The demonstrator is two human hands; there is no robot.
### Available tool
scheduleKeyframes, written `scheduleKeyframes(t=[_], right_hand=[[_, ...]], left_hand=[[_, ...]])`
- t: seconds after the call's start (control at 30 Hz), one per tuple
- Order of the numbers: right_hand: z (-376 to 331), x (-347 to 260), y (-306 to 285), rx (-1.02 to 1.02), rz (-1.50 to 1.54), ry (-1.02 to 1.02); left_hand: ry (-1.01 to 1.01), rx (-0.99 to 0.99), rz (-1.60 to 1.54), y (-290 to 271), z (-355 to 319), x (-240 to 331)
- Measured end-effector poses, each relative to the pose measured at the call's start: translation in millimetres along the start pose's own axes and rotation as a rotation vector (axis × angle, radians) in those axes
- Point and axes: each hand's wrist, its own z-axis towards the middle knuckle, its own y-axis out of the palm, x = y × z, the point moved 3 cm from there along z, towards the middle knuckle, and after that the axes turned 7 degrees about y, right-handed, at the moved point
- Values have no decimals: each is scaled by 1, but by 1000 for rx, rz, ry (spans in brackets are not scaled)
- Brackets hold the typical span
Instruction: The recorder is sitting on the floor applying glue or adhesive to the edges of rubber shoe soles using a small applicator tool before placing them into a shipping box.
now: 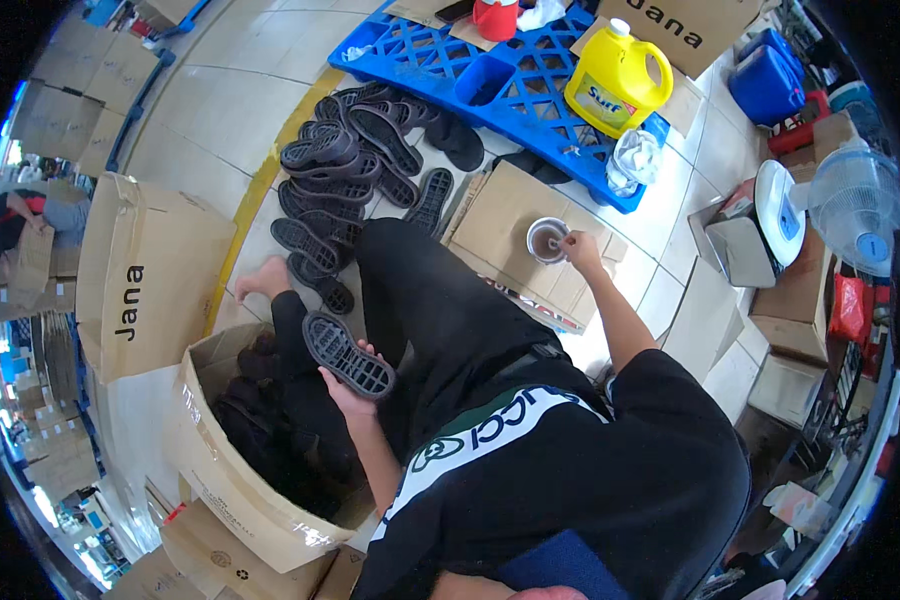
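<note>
Black shoe outsole (348,353) rests in the left hand (348,396) above the person's lap, just beside the bent leg, its hollow, gridded face turned up toward the head; that hold probably serves to keep the ribbed inside and the rim in full sight and within reach of the other hand. The left fingers wrap its lower edge from below, leaving most of the upper face uncovered. The right hand (579,249) bends its fingers over the rim of a small cup (529,238) of brownish liquid; whether they pinch a tool or the cup itself, I cannot tell. The cup stands on a flat-topped cardboard box (495,212), which seems to act as a low table at a handy height for someone seated near the floor. Beyond the knee, more outsoles (318,150) lie heaped on the tiles, close enough for the left arm, while an open carton (232,492) at the person's left side gapes upward with dark pieces inside, likely set there so that things pass easily between it and the lap.
</note>
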Motion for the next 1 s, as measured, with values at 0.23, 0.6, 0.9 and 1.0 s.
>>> scheduleKeyframes(t=[0.23, 0.6, 0.9, 1.0], right_hand=[[19, 1, 19, 9, -146, -59], [21, 13, -3, -55, -41, 9], [20, 9, 12, -48, -125, -108], [17, 8, -2, -15, -108, -98]], left_hand=[[58, 49, -42, 0, -2, 2], [59, 52, -31, 2, -2, 1], [62, 93, -30, 0, -2, 1], [65, 115, -33, 0, -2, 0]])
